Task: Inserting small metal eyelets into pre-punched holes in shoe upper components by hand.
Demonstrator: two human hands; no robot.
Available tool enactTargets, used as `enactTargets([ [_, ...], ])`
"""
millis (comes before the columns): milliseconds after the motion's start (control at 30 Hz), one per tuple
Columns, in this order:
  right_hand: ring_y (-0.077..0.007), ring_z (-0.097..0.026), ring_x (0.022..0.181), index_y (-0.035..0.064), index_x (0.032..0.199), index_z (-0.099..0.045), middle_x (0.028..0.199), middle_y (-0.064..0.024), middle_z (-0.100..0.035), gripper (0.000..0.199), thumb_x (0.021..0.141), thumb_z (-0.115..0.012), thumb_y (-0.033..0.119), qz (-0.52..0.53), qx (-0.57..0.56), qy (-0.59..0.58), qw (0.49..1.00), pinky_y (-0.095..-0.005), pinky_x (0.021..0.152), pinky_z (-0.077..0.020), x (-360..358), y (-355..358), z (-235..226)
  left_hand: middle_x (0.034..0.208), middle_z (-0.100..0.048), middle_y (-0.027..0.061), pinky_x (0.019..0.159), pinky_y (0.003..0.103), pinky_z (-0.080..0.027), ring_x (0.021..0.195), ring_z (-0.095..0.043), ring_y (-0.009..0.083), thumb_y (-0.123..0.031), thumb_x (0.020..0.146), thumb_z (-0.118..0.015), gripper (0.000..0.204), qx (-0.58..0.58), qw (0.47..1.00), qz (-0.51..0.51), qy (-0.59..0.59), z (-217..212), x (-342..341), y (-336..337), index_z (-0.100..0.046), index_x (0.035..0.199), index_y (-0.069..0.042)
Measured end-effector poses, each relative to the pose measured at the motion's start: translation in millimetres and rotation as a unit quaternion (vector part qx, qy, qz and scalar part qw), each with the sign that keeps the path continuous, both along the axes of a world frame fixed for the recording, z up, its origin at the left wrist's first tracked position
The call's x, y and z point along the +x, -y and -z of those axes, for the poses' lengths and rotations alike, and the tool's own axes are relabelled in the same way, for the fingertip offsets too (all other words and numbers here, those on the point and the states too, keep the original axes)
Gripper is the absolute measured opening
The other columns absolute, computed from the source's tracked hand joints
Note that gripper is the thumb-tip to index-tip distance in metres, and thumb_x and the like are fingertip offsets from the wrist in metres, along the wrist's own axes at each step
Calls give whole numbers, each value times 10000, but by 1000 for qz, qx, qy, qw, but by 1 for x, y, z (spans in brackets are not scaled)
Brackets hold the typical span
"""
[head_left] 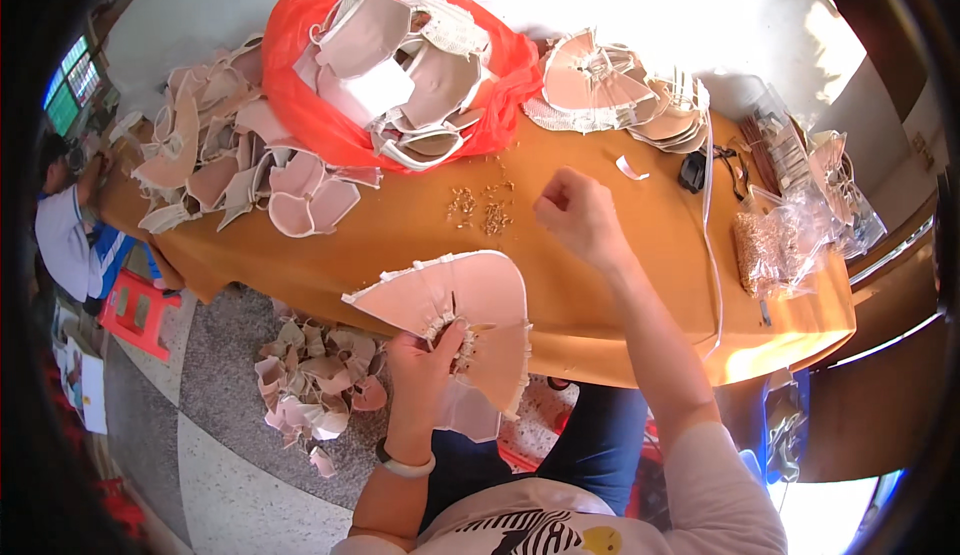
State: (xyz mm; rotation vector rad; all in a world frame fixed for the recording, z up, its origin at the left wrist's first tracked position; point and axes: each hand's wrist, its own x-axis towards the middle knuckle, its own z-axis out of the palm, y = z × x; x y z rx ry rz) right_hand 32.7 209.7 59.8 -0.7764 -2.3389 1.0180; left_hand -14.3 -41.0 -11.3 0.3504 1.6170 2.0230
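A fanned stack of pink-beige bra cups with cream edging is in my left hand, held at the table's near edge above my lap. My left thumb presses on the gathered middle of the stack, where the cream edges bunch together. My right hand is raised over the table with its fingers curled and closed; whatever they may pinch is hidden. Just left of it lie loose small gold-coloured metal pieces in little heaps.
A red plastic bag full of cups stands at the back. Loose cups pile up left; fanned stacks lie back right. A clear bag of gold pieces sits right. More cups are on the floor. A person sits far left.
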Motion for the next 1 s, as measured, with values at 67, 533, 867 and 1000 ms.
enactTargets([
  [67, -109, -641, 650, -20, 939, -663, 775, -84, -696, 100, 860, -682, 38, -35, -49, -25, 998, -257, 570, -520, 20, 6, -1, 967, -693, 28, 703, 243, -518, 806, -635, 83, -29, 866, -705, 207, 29, 999, 14, 18, -6, 5, -9, -674, 1065, 19],
  [533, -131, -673, 712, -32, 944, -693, 819, -86, -706, 84, 875, -672, 11, -136, -260, -47, 955, -266, 661, -555, 69, 72, 28, 874, -682, -3, 576, 196, -470, 698, -608, 42, -31, 875, -694, 163, 10, 997, 60, 41, -4, 22, -33, -680, 1037, -28],
  [867, -163, -611, 734, 49, 913, -733, 829, -49, -602, 116, 801, -753, 25, -132, -37, -81, 987, -296, 667, -490, 70, 77, 36, 822, -673, -12, 564, 201, -458, 667, -602, 46, -63, 869, -724, 116, 53, 991, 62, 110, -3, 24, -40, -694, 977, -35],
  [1000, -162, -609, 725, 45, 914, -726, 874, -57, -614, 103, 814, -741, 28, -147, -14, -93, 985, -293, 666, -488, 72, 70, 40, 835, -681, 1, 564, 202, -462, 670, -608, 53, -66, 870, -723, 123, 41, 988, 71, 129, -6, 24, -41, -694, 986, -34],
])
